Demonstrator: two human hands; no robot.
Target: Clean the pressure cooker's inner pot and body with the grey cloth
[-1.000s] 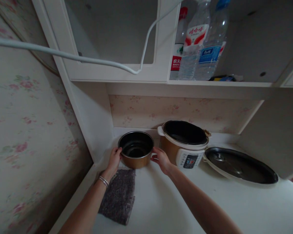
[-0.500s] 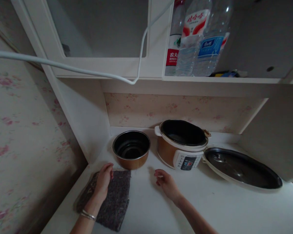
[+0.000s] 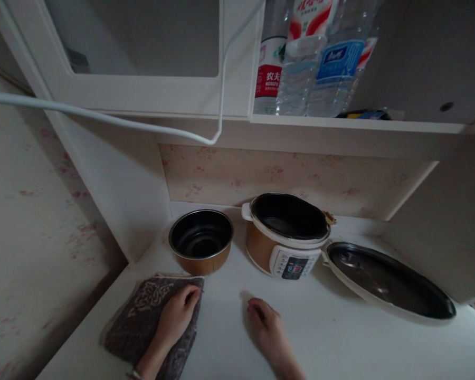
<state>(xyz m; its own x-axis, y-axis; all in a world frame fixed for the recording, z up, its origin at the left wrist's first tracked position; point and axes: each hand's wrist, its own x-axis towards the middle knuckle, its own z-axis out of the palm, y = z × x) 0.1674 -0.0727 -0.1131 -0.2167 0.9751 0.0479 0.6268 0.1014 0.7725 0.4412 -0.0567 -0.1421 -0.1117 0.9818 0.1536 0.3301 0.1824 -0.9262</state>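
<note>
My left hand (image 3: 178, 315) is over a folded dark grey cloth (image 3: 136, 327), its fingers curled in loosely and no object showing in them. Whether it presses on the cloth I cannot tell. Just beyond the cloth stands a round inner pot (image 3: 206, 265), black inside and golden brown outside. My right hand (image 3: 266, 324) is at the white counter, fingers curled with nothing visible in them. Farther back, a golden-brown and white electric cooker (image 3: 258, 245) stands without its lid, dark inside, its control panel facing me.
An oval lid (image 3: 391, 279), dark inside with a pale rim, lies right of the cooker. Above, several plastic bottles (image 3: 301, 74) stand on a cupboard shelf (image 3: 360, 124). A white cable (image 3: 142, 124) hangs across the upper left. The counter (image 3: 320, 343) meets a flowered wall (image 3: 257, 174).
Both hands have come back toward me and their fingers have curled in more. The left hand has moved from near the pot to over the cloth. The view has shifted slightly.
</note>
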